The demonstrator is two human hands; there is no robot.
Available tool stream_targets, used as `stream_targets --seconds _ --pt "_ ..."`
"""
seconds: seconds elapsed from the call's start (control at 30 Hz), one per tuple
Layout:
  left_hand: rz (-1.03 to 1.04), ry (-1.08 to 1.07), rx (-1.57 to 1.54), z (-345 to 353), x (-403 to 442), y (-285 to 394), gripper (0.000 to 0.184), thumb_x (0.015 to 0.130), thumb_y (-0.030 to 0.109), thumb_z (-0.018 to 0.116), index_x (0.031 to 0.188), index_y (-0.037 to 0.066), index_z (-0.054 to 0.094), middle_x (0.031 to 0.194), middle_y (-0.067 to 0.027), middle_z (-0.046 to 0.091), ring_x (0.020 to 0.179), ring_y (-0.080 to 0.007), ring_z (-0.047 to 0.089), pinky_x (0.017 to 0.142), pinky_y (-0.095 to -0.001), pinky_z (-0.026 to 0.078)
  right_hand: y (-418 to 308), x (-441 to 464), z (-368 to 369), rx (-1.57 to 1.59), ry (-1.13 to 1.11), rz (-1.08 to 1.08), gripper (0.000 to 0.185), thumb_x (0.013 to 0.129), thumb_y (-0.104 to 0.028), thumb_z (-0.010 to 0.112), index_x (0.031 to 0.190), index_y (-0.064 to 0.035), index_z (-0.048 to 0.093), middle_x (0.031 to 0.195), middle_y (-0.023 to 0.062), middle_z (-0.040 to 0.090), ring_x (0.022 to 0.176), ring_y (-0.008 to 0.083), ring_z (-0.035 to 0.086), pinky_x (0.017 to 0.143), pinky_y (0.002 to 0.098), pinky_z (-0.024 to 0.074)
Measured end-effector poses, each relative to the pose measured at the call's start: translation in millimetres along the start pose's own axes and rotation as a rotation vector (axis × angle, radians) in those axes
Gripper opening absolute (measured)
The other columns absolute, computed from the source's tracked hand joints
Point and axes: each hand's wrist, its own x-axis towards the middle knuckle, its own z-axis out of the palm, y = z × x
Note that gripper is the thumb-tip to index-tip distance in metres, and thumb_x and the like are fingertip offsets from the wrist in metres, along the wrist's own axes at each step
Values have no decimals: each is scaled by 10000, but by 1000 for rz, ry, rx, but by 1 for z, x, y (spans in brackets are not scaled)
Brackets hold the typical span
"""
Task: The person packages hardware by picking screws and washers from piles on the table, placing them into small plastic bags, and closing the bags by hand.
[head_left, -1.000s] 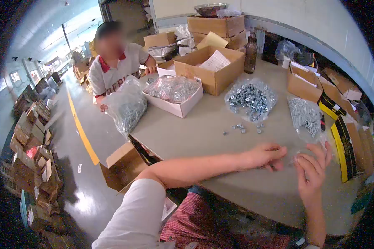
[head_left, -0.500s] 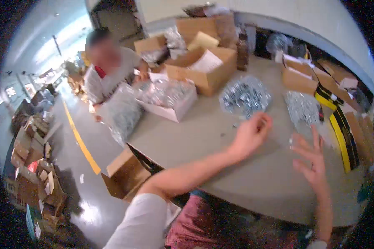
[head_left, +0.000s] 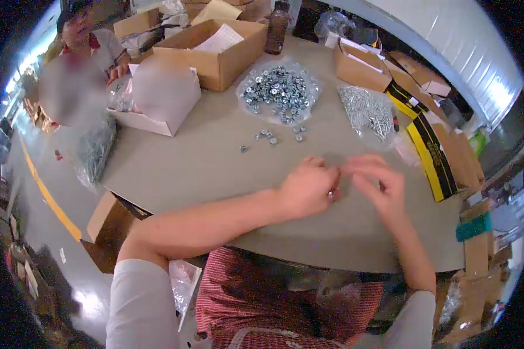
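Observation:
My left hand (head_left: 310, 187) is closed in a loose fist above the grey table, with a small shiny metal piece showing at its fingers. Close beside it on the right, my right hand (head_left: 383, 185) has thumb and fingers drawn together in a pinch toward the left fingertips. Whatever it holds is too small and blurred to name. Beyond the hands lies an open clear bag of small round metal nuts (head_left: 279, 87), with several loose nuts (head_left: 273, 141) in front of it. To the right rests a clear bag of long silver screws (head_left: 371, 113).
Cardboard boxes (head_left: 220, 61) and a brown bottle (head_left: 277, 29) stand at the back of the table (head_left: 215, 157). Yellow-black cardboard pieces (head_left: 434, 157) line the right edge. Across the left corner, a person (head_left: 99, 43) stands by a white box (head_left: 167, 113) and a filled plastic bag (head_left: 90, 148).
My hands have come together from in front of the two bags to nearer my body. My right hand has gone from spread fingers to a pinch. The camera view has turned right.

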Motion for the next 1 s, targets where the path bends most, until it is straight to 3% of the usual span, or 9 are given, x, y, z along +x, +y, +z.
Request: stream_targets --seconds 0.03,0.13,0.23,0.33,0.53,0.6,0.73,0.83,1.0 --pt "13 -60 -65 2 -1 0 166 739 169 676 811 51 585 734 -140 623 827 -350 596 816 -465 448 9 9 1 140 44 87 305 834 -218 676 1103 -72 676 1184 126 635 1108 262 593 1001 453 407" --pt "64 -193 -223 6 -4 2 188 763 189 675 855 49 590 770 -166 617 838 -371 589 775 -478 469 32 50 20 137 -57 112 471 784 -228 730 1209 -66 606 1188 155 603 1024 257 614 850 352 500" --pt "142 -193 -305 7 -10 11 186 758 197 669 817 40 588 761 -169 609 834 -371 586 781 -471 476 43 92 43 -99 -241 208 558 777 -214 756 1266 -54 539 1242 126 532 1092 215 551 874 327 488" --pt "209 -191 -328 13 -12 12 168 740 178 658 779 30 591 761 -176 604 839 -376 582 779 -474 480 58 124 67 -200 -274 39 572 731 -214 788 1228 -50 557 1148 98 558 1034 194 548 850 322 495" --pt "233 -210 -256 12 -15 12 155 687 142 631 783 20 617 772 -196 621 820 -390 598 766 -498 488 34 137 78 105 -482 237 508 685 -188 801 1134 -57 603 1056 63 574 933 167 534 830 314 484" --pt "158 -268 -263 11 -16 17 158 678 142 624 779 20 624 774 -200 630 820 -390 604 773 -503 488 23 138 82 52 -484 189 494 687 -206 806 1114 -54 610 1041 62 579 928 168 533 826 312 480" --pt "181 -110 -345 22 -17 15 140 673 121 619 761 13 620 781 -216 633 793 -398 609 759 -503 495 0 141 94 -152 -449 100 499 695 -238 811 1111 -48 611 1027 57 584 917 175 535 817 320 477" --pt "167 -91 -331 25 -17 14 138 670 107 615 762 3 619 789 -229 632 766 -412 611 739 -503 501 -7 145 105 -111 -483 -7 497 705 -256 808 1122 -73 610 1022 60 581 901 183 540 791 304 478" --pt "195 -156 -274 14 -15 15 178 662 95 616 806 -6 641 825 -239 638 784 -424 615 743 -499 505 -16 140 118 -90 -510 -105 326 720 -196 770 1013 -122 647 950 45 571 842 168 547 726 286 474"
